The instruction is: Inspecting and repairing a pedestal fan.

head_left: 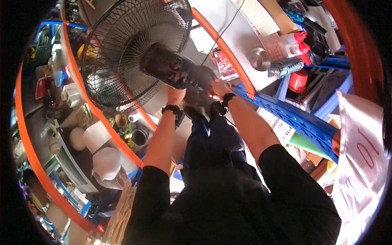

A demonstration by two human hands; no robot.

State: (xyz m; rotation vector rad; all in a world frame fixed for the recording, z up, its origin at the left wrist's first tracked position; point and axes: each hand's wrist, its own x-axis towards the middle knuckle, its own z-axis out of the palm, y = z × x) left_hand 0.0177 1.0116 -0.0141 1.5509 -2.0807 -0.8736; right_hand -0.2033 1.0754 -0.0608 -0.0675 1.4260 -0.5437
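A large black fan (165, 65) with a round wire cage is in front of me, its cage to the upper left. My left hand (176, 95) is closed at the lower edge of the fan's dark housing, its fingertips partly hidden behind it. On the other side, my right hand (219, 87) grips the dark lower part of the fan, fingers bent against it. Both wrists wear black bands. A thin dark cable (222, 32) runs up and away from near the fan. Below the hands are my dark trouser legs.
Orange-edged shelves (92, 104) with white containers and household goods stand left. To the right, a shelf holds a metal bowl (260, 59) and red-capped bottles (295, 44). A blue perforated beam (286, 112) crosses beside my right arm. A white sheet (361, 143) hangs far right.
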